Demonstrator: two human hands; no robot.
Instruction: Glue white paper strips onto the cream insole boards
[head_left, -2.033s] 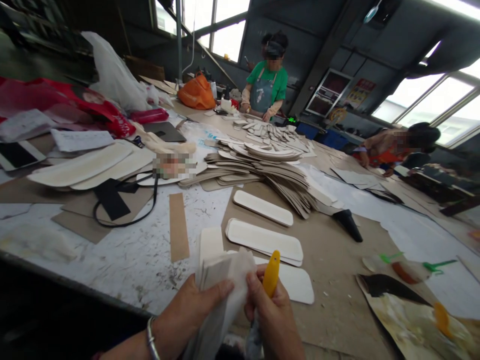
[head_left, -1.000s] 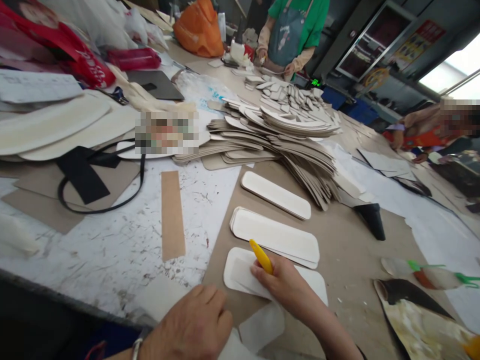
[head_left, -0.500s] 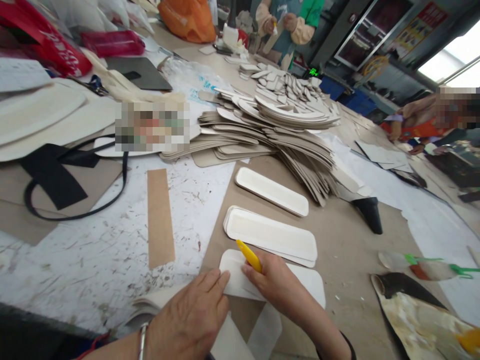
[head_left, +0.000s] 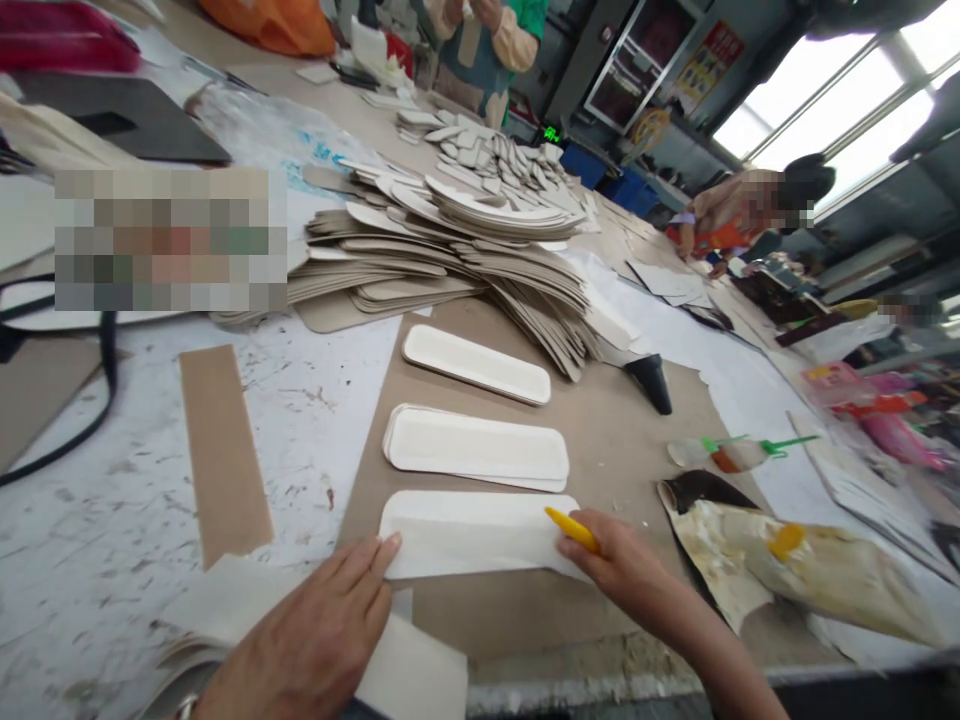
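We lay our left hand (head_left: 315, 620), fingers straight and close together, at the left end of the white strip (head_left: 472, 535), which lies on the brown sheet (head_left: 637, 430) on our desk (head_left: 135, 530). Our right hand (head_left: 619, 555) is curled around the yellow handle (head_left: 573, 530) at the strip's right end, and just beyond lie two white rounded stacks (head_left: 480, 443).

No word, number or brand can be read with certainty. Blue print (head_left: 319, 152) runs across the crumpled clear plastic (head_left: 244, 122), but its characters are too blurred and broken by creases to make out. The poster (head_left: 706, 68) in the background, red at the top with yellow panels below, carries pale marks too small to decipher. A green lit display (head_left: 551, 134) shows glowing signs, equally illegible.
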